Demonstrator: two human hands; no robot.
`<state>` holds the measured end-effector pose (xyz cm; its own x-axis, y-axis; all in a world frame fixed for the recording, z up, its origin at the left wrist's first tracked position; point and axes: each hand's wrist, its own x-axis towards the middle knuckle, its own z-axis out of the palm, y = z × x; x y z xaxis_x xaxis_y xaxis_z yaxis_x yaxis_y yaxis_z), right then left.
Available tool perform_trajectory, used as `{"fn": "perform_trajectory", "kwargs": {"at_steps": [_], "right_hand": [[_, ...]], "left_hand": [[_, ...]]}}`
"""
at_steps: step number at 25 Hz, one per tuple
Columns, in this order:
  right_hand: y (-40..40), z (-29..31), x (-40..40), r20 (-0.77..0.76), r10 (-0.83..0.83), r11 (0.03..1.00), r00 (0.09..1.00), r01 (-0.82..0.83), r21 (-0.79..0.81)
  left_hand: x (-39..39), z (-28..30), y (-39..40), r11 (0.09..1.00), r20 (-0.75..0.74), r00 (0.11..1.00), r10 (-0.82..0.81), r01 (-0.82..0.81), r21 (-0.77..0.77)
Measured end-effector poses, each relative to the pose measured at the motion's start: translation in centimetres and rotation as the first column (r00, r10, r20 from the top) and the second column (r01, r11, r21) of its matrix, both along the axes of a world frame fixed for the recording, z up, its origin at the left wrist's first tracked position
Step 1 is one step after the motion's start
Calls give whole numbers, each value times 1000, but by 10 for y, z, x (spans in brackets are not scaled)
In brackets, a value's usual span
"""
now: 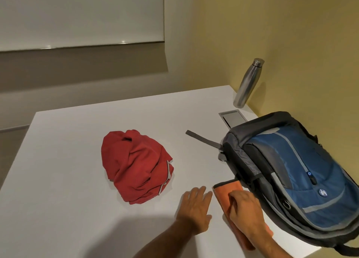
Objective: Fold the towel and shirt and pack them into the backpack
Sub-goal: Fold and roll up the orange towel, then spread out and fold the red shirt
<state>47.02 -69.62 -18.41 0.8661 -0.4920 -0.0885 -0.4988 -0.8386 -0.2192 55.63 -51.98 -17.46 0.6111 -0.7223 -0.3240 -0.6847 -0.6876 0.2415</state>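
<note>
Left hand (196, 209) flat on the white surface (68, 160), fingers straight, gripping nothing, just left of the orange towel (226, 191). Right hand (245, 211) palm-down on top of the towel, fingers bent at the knuckles and pressing into the cloth; cannot tell whether pinching it or only pressing. Towel folded into a narrow strip, lying near the front edge, far end touching the side of the backpack (295, 176). Backpack blue and grey, lying front-up on the right part of the surface, one grey strap (204, 139) trailing out to the left. Main zipper state not visible from here. Red shirt (136, 164) crumpled in a heap mid-surface, unfolded, well apart from both hands and the backpack. Steel bottle (247, 82) upright at the far right corner by the yellow wall. Metal cable hatch (232, 118) set in the surface between bottle and backpack.
</note>
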Motion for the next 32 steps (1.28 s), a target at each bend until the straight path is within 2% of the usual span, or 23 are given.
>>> {"fn": "perform_trajectory", "kwargs": {"at_steps": [2, 4, 6, 8, 12, 15, 22, 24, 27, 29, 31, 32], "right_hand": [[13, -2, 19, 120, 10, 989, 993, -27, 146], [37, -1, 45, 255, 48, 983, 966, -92, 160], [69, 6, 71, 328, 78, 969, 941, -149, 197], [96, 8, 93, 331, 167, 948, 929, -243, 206], [139, 19, 130, 358, 403, 856, 842, -486, 180], [163, 16, 153, 279, 566, 802, 776, -596, 30], [197, 11, 141, 193, 569, 816, 799, -577, -18], [218, 11, 127, 157, 559, 818, 814, -573, 58], [250, 18, 115, 158, 561, 796, 813, -582, 167], [265, 34, 109, 138, 578, 713, 804, -581, 393], [274, 46, 105, 173, 567, 562, 805, -532, 634], [274, 46, 103, 214, 513, 542, 832, -506, 671]], "left_hand": [[15, 3, 31, 965, 94, 993, 72, -45, -257], [32, 5, 63, 868, 236, 963, 129, 6, -496], [52, 11, 91, 806, 349, 917, 196, 53, -590], [69, 25, 115, 787, 362, 878, 313, -27, -616], [96, 37, 153, 687, 171, 754, 634, -448, -572], [104, 31, 169, 646, 78, 740, 668, -525, -555], [117, 35, 196, 475, -199, 668, 717, -677, -561], [118, 34, 207, 454, -243, 662, 709, -692, -561], [114, 31, 221, 472, -252, 673, 695, -692, -546], [112, 29, 231, 501, -246, 693, 677, -680, -535], [110, 26, 242, 506, -237, 696, 678, -676, -535], [109, 26, 247, 499, -231, 683, 693, -686, -530]]}}
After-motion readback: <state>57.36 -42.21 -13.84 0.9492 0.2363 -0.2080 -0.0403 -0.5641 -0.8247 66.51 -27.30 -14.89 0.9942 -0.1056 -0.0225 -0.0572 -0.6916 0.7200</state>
